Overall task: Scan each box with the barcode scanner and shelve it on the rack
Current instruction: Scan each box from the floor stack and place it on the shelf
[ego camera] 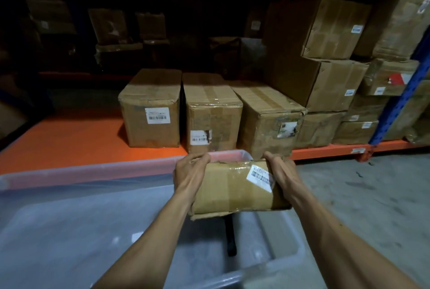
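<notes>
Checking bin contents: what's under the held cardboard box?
Under the taped cardboard box is the clear plastic bin, with a dark, stick-shaped object showing. Its upper end is covered; I can't identify it.

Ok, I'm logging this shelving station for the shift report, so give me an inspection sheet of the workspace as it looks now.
Surface: orange rack shelf, bare at left.
Job's things: held box with barcode label facing up; three shelved boxes in a row; stacked boxes at right. Scanner: nothing seen for sure; a dark object lies in the bin.
Clutter: clear plastic bin below the hands.
Grippers: left hand and right hand grip the box ends.
Cables: nothing seen.
Surroundings: blue rack upright, concrete floor, dim light.
</notes>
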`<state>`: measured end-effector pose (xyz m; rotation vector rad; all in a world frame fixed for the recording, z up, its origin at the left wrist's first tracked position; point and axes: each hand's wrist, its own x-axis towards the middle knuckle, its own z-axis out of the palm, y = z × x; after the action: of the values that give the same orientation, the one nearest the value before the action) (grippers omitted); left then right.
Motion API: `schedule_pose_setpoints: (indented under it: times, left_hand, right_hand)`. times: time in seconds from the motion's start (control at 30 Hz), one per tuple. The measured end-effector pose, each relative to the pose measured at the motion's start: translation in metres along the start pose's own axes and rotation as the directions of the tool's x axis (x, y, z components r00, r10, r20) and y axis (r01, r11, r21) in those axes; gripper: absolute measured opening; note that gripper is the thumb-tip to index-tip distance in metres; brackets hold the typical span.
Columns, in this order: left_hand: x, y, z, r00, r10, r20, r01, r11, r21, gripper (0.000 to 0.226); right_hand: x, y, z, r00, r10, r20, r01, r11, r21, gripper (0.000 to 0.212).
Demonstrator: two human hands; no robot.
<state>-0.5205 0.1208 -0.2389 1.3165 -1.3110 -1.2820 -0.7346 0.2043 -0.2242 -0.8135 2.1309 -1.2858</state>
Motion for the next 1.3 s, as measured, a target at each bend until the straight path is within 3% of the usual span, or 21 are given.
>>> schedule_pose_setpoints:
  times: [0.1, 0.23, 0.47, 0.73, 0.83, 0.97, 1.07, 1.23, 1.3]
  left_hand:
    - [-0.020, 0.009, -0.010, 0.999, 0.036, -0.020, -0.036, 0.999, 0.007, 0.006]
    - [-0.043, 0.067, -0.029, 0.999, 0.046, 0.006, -0.046, 0.998, 0.053, 0.016]
    - [-0.081, 0.242, -0.066, 0.993, 0.101, 0.053, -0.105, 0.991, 0.078, 0.043]
    - [-0.126, 0.471, -0.111, 0.991, 0.066, 0.119, -0.079, 0.991, 0.108, 0.067]
    - [-0.141, 0.546, -0.121, 0.986, 0.109, 0.122, -0.122, 0.988, 0.097, 0.065]
    - [-0.152, 0.629, -0.126, 0.992, 0.082, 0.095, -0.082, 0.997, 0.000, 0.082]
    - [-0.166, 0.681, -0.128, 0.995, 0.090, 0.037, -0.086, 0.993, -0.086, 0.072]
    - [-0.191, 0.747, -0.138, 0.972, 0.236, -0.010, -0.235, 0.962, -0.139, 0.063]
    - [-0.200, 0.769, -0.142, 0.957, 0.285, -0.058, -0.291, 0.943, -0.159, 0.070]
  right_hand:
    - [-0.026, -0.003, -0.009, 0.999, -0.016, -0.051, 0.021, 0.996, 0.090, 0.030]
    - [-0.055, -0.041, -0.031, 0.999, -0.002, -0.051, 0.013, 0.980, 0.201, 0.009]
    - [-0.112, -0.193, -0.108, 0.993, 0.108, 0.039, -0.114, 0.937, 0.330, 0.042]
    - [-0.176, -0.393, -0.201, 0.995, 0.097, -0.008, -0.088, 0.932, 0.353, 0.039]
    - [-0.191, -0.459, -0.234, 0.999, 0.035, -0.032, -0.020, 0.920, 0.392, 0.041]
    - [-0.206, -0.528, -0.273, 0.990, -0.115, -0.087, 0.141, 0.898, 0.417, 0.043]
    - [-0.219, -0.563, -0.300, 0.968, -0.190, -0.162, 0.243, 0.869, 0.432, 0.047]
    - [-0.226, -0.618, -0.336, 0.934, -0.319, -0.162, 0.357, 0.818, 0.451, 0.084]
    - [-0.227, -0.638, -0.346, 0.920, -0.354, -0.166, 0.390, 0.800, 0.456, 0.084]
